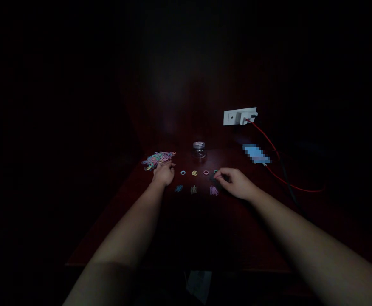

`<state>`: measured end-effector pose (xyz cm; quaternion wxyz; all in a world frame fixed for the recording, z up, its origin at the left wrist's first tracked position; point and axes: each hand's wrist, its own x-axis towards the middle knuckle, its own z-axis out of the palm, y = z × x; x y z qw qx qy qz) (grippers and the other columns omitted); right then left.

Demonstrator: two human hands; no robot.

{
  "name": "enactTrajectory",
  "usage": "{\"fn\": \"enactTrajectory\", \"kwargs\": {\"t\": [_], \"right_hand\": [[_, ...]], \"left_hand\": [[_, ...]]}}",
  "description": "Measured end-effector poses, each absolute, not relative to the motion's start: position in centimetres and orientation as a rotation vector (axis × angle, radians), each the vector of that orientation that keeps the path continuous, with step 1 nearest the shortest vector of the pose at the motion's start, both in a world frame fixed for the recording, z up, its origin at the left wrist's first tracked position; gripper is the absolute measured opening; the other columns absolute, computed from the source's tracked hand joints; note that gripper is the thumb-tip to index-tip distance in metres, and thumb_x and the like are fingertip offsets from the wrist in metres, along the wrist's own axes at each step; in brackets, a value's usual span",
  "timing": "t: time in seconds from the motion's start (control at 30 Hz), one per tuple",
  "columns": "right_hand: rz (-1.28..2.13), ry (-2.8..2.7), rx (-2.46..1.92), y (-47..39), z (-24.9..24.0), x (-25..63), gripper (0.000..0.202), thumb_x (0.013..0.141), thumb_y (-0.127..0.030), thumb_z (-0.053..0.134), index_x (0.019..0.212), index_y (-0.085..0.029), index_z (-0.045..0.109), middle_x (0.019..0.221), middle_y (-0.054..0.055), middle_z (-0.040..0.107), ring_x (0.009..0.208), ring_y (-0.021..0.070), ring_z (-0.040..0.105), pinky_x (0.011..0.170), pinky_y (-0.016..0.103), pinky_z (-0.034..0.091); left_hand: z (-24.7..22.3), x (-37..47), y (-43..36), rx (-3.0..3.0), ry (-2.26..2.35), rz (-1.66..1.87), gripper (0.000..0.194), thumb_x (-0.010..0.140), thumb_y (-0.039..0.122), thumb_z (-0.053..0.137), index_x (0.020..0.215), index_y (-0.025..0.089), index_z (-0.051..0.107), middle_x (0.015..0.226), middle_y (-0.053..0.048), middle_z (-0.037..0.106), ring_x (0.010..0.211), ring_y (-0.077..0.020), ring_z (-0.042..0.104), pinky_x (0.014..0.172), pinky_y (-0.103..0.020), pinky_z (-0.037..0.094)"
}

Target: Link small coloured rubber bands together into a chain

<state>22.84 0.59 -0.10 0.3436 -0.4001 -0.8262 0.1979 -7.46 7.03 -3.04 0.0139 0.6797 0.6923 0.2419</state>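
Small coloured bands lie in a loose pile (159, 158) at the left of the dark red table (205, 221). My left hand (164, 173) rests at the near edge of this pile, fingers apart. My right hand (233, 182) is closed, thumb and forefinger together by a green band (215, 171); what they hold is too small to name. Between my hands are a blue band (182, 173), yellow bands (194, 173) and a pink band (206, 173). Nearer to me lie small groups of blue bands (178, 188), pale bands (194, 190) and purple bands (214, 190).
A clear jar (199, 149) with a lid stands behind the bands. At the back right lies a blurred blue device (256, 154), with a red cable (270, 140) running near it from the wall socket (232, 117). A dark cable crosses the table's right side.
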Motion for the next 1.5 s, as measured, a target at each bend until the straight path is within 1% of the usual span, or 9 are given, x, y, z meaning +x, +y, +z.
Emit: {"fn": "enactTrajectory", "kwargs": {"t": [0.13, 0.27, 0.47, 0.63, 0.8, 0.9, 1.07, 1.23, 1.5], "right_hand": [[0.52, -2.119, -1.023, 0.9, -0.4, 22.9, 0.019, 0.084, -0.018, 0.046, 0.085, -0.016, 0.066, 0.078, 0.003, 0.068, 0.069, 0.0143, 0.06, 0.067, 0.026, 0.044], [0.508, -2.082, -1.034, 1.0, -0.3, 23.0, 0.02, 0.085, -0.015, 0.044, 0.083, -0.017, 0.064, 0.075, 0.002, 0.066, 0.066, 0.0132, 0.058, 0.065, 0.024, 0.042], [0.488, -2.034, -1.034, 0.8, 0.0, 22.9, 0.019, 0.086, -0.017, 0.043, 0.087, -0.016, 0.062, 0.075, 0.002, 0.065, 0.068, 0.0136, 0.058, 0.067, 0.025, 0.043], [0.493, -2.013, -1.019, 0.7, -0.3, 22.6, 0.015, 0.083, -0.022, 0.052, 0.092, -0.017, 0.063, 0.074, 0.001, 0.062, 0.062, 0.0122, 0.054, 0.058, 0.023, 0.041], [0.611, -2.015, -0.924, 0.3, -0.1, 22.2, 0.023, 0.079, -0.026, 0.061, 0.099, -0.016, 0.062, 0.072, 0.0, 0.058, 0.059, 0.0104, 0.05, 0.055, 0.022, 0.042], [0.594, -2.018, -0.883, -0.1, 0.3, 22.1, 0.021, 0.079, -0.029, 0.062, 0.094, -0.015, 0.064, 0.073, 0.001, 0.059, 0.061, 0.011, 0.051, 0.057, 0.023, 0.043], [0.518, -2.032, -0.863, -0.4, 0.7, 22.0, 0.014, 0.083, -0.027, 0.057, 0.081, -0.015, 0.065, 0.069, 0.002, 0.059, 0.063, 0.0118, 0.052, 0.059, 0.024, 0.042], [0.614, -2.022, -0.841, -0.4, 0.5, 22.0, 0.012, 0.082, -0.026, 0.059, 0.087, -0.015, 0.062, 0.07, 0.001, 0.058, 0.061, 0.0113, 0.051, 0.057, 0.023, 0.042], [0.627, -1.997, -0.831, -0.4, 0.5, 22.0, 0.016, 0.082, -0.031, 0.058, 0.085, -0.016, 0.062, 0.067, 0.0, 0.057, 0.059, 0.0111, 0.05, 0.056, 0.023, 0.041]], "left_hand": [[-3.0, -7.6, 7.3, 2.125, 2.171, 0.71, 0.033, 0.086, 0.031, 0.048, 0.114, 0.03, 0.064, 0.13, -0.003, 0.059, 0.126, -0.0319, 0.043, 0.103, -0.054, 0.036], [-3.0, -7.6, 7.2, 2.154, 2.179, 0.729, 0.032, 0.083, 0.03, 0.052, 0.111, 0.025, 0.067, 0.127, -0.007, 0.06, 0.123, -0.0334, 0.047, 0.101, -0.053, 0.038], [-1.3, -6.4, 6.2, 2.253, 2.059, 0.87, 0.023, 0.083, 0.029, 0.057, 0.101, 0.023, 0.07, 0.109, -0.005, 0.07, 0.104, -0.0246, 0.063, 0.096, -0.039, 0.046], [0.4, -2.7, 3.6, 2.365, 1.632, 1.218, 0.013, 0.083, 0.03, 0.058, 0.088, 0.021, 0.067, 0.088, -0.002, 0.073, 0.08, -0.0181, 0.068, 0.08, -0.032, 0.054], [1.0, 1.5, 0.1, 2.382, 1.251, 1.28, 0.009, 0.083, 0.027, 0.061, 0.089, 0.02, 0.059, 0.083, 0.0, 0.071, 0.077, -0.0132, 0.069, 0.071, -0.024, 0.055], [1.3, 2.6, -1.2, 2.435, 1.162, 1.237, 0.01, 0.081, 0.024, 0.062, 0.089, 0.021, 0.057, 0.086, 0.0, 0.07, 0.077, -0.0131, 0.069, 0.069, -0.023, 0.055], [1.6, 2.7, -1.7, 2.473, 1.168, 1.214, 0.009, 0.081, 0.023, 0.062, 0.087, 0.02, 0.056, 0.085, 0.0, 0.07, 0.077, -0.0132, 0.069, 0.067, -0.022, 0.053], [1.6, 2.4, -1.5, 2.477, 1.212, 1.209, 0.009, 0.081, 0.022, 0.062, 0.085, 0.02, 0.055, 0.083, 0.001, 0.07, 0.076, -0.0128, 0.069, 0.065, -0.022, 0.051], [1.6, 2.6, -1.8, 2.514, 1.226, 1.185, 0.009, 0.08, 0.023, 0.063, 0.083, 0.02, 0.055, 0.08, 0.001, 0.069, 0.073, -0.0126, 0.067, 0.063, -0.022, 0.049]]}}
